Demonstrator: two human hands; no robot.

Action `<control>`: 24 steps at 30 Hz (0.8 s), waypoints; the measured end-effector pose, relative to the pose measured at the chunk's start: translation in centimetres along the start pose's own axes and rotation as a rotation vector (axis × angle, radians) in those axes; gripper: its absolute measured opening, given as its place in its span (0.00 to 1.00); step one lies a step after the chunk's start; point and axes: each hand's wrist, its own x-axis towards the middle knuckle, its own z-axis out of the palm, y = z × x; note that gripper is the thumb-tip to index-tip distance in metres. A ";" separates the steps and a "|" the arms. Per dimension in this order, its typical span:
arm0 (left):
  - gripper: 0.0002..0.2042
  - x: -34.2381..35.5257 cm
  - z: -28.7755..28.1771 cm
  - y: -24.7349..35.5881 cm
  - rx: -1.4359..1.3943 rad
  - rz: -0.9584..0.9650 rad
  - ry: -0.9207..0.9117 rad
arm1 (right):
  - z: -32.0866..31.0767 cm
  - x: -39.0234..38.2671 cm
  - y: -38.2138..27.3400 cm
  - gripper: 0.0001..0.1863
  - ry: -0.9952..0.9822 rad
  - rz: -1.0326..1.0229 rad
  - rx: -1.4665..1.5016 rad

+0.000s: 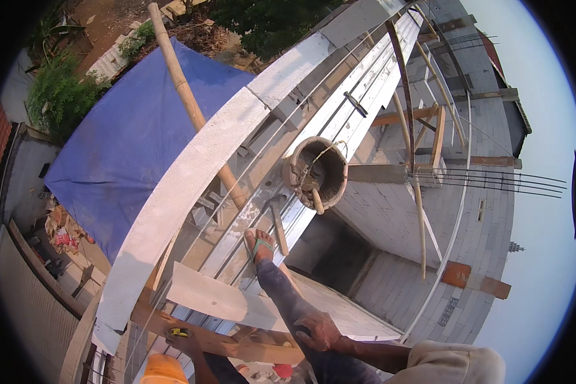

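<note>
My left hand [187, 347], at the lower left beside a wooden plank [227, 345], is closed around a small yellow and black tape measure [179, 332]. My right hand [321, 329] rests on my bent knee with its fingers curled. Something dark shows at those fingers; I cannot make out what it is. Ahead of my sandalled foot [260, 243] lies a hammer [278, 224] with a wooden handle. Past it stands a mortar-crusted bucket [290, 176] with a wooden-handled tool [317, 201] leaning inside.
A curved row of pale blocks [192, 166] runs along the left, with a bamboo pole [179, 77] crossing behind it above a blue tarp [121, 134]. Metal decking [377, 70] stretches ahead. A deep opening [329, 246] drops away to the right; steel bars [512, 181] jut from the wall.
</note>
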 end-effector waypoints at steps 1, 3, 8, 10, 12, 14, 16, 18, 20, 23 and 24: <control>0.48 0.0 0.4 -0.1 0.023 0.001 0.004 | -0.1 0.0 0.0 0.21 -0.001 0.028 0.005; 0.49 0.5 -0.2 -0.8 0.071 0.015 0.021 | -0.8 1.1 -0.3 0.20 -0.036 0.053 0.034; 0.54 2.7 -0.9 -2.7 0.041 0.078 -0.117 | -0.4 6.5 2.8 0.20 0.009 0.308 0.448; 0.57 2.8 -2.0 -2.1 0.253 0.085 -0.126 | 2.2 12.3 7.0 0.20 0.146 0.389 0.458; 0.58 1.0 -4.4 2.0 0.256 -0.047 -0.185 | 5.8 19.5 12.5 0.21 0.293 0.219 0.466; 0.59 1.5 -4.3 0.9 0.251 0.072 -0.217 | 8.0 24.0 16.2 0.23 0.500 0.297 0.266; 0.59 0.8 -5.4 0.0 0.266 0.082 -0.216 | 8.8 29.0 18.1 0.28 0.567 0.344 0.225; 0.59 0.0 -6.3 0.4 0.303 0.038 -0.204 | 9.1 33.0 18.1 0.34 0.549 0.485 0.145; 0.58 -1.6 -7.1 -0.5 0.336 0.069 -0.140 | 7.8 36.3 16.5 0.37 0.440 0.600 0.169; 0.55 -3.3 -8.5 0.0 0.355 0.092 -0.176 | 7.7 37.9 19.4 0.38 0.359 0.661 0.144; 0.54 -3.7 -8.5 0.2 0.364 0.115 -0.202 | 7.6 37.9 20.6 0.37 0.363 0.645 0.077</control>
